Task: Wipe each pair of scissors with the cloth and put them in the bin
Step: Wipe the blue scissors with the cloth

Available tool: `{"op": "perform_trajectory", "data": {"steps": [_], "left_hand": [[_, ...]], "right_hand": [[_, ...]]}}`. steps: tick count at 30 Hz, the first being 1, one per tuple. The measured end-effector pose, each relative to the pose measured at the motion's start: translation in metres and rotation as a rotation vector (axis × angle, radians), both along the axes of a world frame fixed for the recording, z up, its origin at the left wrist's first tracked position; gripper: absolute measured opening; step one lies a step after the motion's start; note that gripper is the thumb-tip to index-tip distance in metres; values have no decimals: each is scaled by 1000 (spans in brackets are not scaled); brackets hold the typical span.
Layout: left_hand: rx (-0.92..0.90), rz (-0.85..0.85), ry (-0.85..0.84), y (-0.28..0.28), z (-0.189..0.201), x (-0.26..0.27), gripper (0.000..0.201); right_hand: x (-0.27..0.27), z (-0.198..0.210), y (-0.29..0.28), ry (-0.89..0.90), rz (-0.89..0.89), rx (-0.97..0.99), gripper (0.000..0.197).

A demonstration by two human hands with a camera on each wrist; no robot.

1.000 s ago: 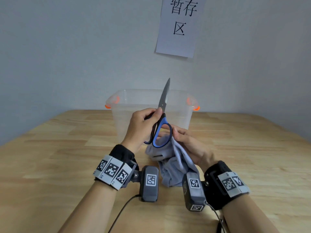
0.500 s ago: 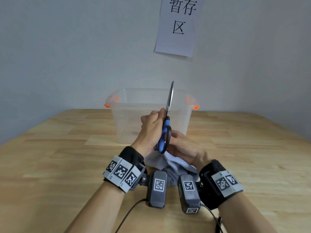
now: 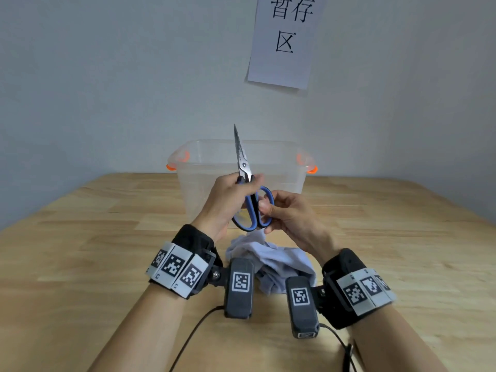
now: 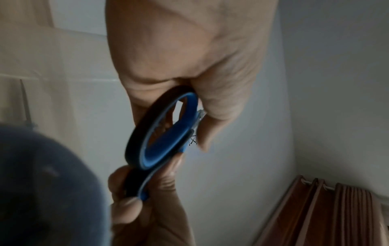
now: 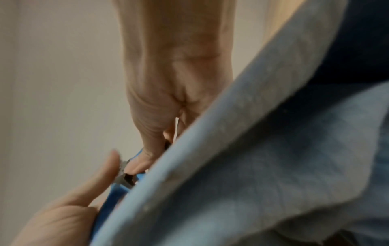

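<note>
A pair of scissors [image 3: 251, 210] with blue-and-black handles stands blades-up in front of the clear bin [image 3: 281, 143]. Its tip leans slightly left. My left hand [image 3: 249, 181] grips it just below the pivot. My right hand [image 3: 267, 210] pinches the right handle loop from the side. The pale blue cloth [image 3: 271, 260] bunches under my right hand down to the table; what holds it is hidden. In the left wrist view the handle loop [image 4: 166, 138] lies between my left palm and my right fingers [image 4: 130, 204]. The cloth [image 5: 252, 166] fills the right of the right wrist view.
The bin has orange latches [image 3: 311, 169] and stands at the back of the wooden table [image 3: 107, 251], against the wall. A paper sign [image 3: 284, 41] hangs above it. Cables [image 3: 188, 339] trail from the wrist cameras toward me.
The scissors have turned so their handle loops face me flat, and the tip has swung left. My right hand has moved from the cloth-wrapped handles to pinching one loop; the cloth has sunk lower.
</note>
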State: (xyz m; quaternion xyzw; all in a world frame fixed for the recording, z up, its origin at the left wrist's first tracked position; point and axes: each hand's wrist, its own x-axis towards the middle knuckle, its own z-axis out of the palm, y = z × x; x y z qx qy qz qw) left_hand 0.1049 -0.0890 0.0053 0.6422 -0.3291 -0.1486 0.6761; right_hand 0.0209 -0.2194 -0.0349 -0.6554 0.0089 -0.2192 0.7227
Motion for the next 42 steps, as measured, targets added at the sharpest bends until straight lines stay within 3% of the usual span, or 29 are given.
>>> {"op": "perform_trajectory", "data": {"steps": [3, 8, 12, 16, 20, 23, 27, 31, 35, 42], "left_hand": [[45, 38, -82, 1, -5, 1, 10], [26, 84, -96, 2, -6, 4, 14], [-13, 113, -60, 2, -6, 0, 21], [-13, 133, -69, 3, -5, -2, 24], [-24, 129, -73, 4, -5, -4, 22], [-8, 115, -63, 3, -6, -5, 25], [0, 95, -43, 2, -7, -6, 28], [8, 69, -46, 1, -7, -6, 29], [33, 60, -81, 2, -9, -6, 29], [17, 61, -74, 1, -9, -6, 26]], "right_hand": [[0, 0, 0, 8, -26, -29, 18], [-4, 3, -5, 90, -55, -91, 19], [-3, 4, -15, 225, -237, -126, 34], [-3, -6, -25, 427, -314, -254, 12], [2, -17, -28, 589, -349, -432, 5], [5, -25, -25, 658, -317, -494, 23], [5, -29, -20, 656, -281, -494, 27], [5, -26, -15, 649, -247, -504, 15], [8, -29, -10, 644, -263, -546, 14], [5, -15, -14, 329, -472, -229, 13]]}}
